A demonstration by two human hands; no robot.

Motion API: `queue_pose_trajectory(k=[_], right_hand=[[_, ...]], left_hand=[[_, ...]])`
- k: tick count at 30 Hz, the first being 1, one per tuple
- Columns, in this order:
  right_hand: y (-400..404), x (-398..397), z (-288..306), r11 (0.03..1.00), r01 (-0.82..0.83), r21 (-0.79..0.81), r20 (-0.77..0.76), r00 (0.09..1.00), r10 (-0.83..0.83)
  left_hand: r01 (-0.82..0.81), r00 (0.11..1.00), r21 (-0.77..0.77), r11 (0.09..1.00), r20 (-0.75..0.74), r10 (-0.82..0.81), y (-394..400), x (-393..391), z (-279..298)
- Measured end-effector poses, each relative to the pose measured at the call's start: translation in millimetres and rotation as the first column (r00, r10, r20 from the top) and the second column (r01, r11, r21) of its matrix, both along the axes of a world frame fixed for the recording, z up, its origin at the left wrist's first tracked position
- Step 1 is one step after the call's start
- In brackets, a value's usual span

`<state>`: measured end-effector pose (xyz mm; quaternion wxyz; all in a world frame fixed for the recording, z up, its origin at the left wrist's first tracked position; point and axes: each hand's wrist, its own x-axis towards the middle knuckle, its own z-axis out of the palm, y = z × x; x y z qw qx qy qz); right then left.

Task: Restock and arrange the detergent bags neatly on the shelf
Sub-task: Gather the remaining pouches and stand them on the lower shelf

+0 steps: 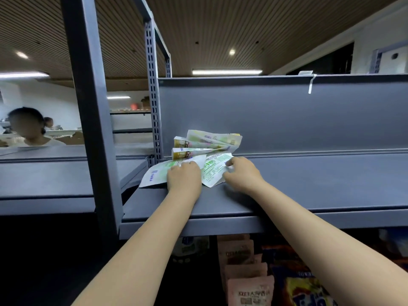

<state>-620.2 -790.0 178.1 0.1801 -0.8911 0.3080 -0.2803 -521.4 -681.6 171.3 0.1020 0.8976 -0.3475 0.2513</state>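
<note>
- Grey metal shelving (309,184) is filling the scene under a slatted ceiling, with a perforated upright (153,107) standing at the left end of the bay and a back panel (287,115) closing off its far side.
- Far to the left, beyond the shelving, another person (28,129) is being seen, well apart from the work.
- At the left end of the shelf, close by the upright, the detergent bags (205,144) are being kept in a loose fan: several are leaning at the far side against the back panel, their long axes running left to right.
- Two flatter bags are lying nearer: the left flat bag (154,175) is overhanging the shelf's left edge, its long axis slanting from near left to far right.
- The left hand (184,177) is being pressed, knuckles up and fingers curled, on the right part of that bag; whether it is being gripped cannot be told.
- The right flat bag (213,171) is lying just beside it, and its right edge is being pinched by the right hand (241,171).
- Both hands are already at the bags; the leaning fan lies straight beyond them, so any squaring-up would probably be made away from the body.
- Below the shelf, at the right, other packets (249,290) are being stored upright in a row.
</note>
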Motion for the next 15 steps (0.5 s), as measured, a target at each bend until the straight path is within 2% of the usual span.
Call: queue_pose_trajectory(k=[2,4,7,11,15], right_hand=[[2,7,-2,0.997,-0.063,-0.048,-0.043,0.997,0.061],[3,14,-3,0.983,-0.120,-0.139,-0.081,0.991,0.110],[6,24,-4,0.948,-0.193,-0.255,-0.170,0.974,0.152],[16,35,-7,0.933,-0.136,-0.334,-0.230,0.971,0.059],[24,37,-3,0.849,-0.080,-0.522,-0.239,0.969,-0.056]], left_hand=[[-0.074,0.993,-0.112,0.991,-0.097,0.063,5,7,-1],[-0.084,0.988,-0.279,0.957,-0.149,0.043,10,8,0],[-0.033,0.997,-0.473,0.880,-0.079,-0.005,17,-2,5],[-0.006,0.999,-0.567,0.824,-0.033,-0.015,23,-16,10],[-0.011,0.997,-0.619,0.785,-0.068,-0.039,25,-16,10]])
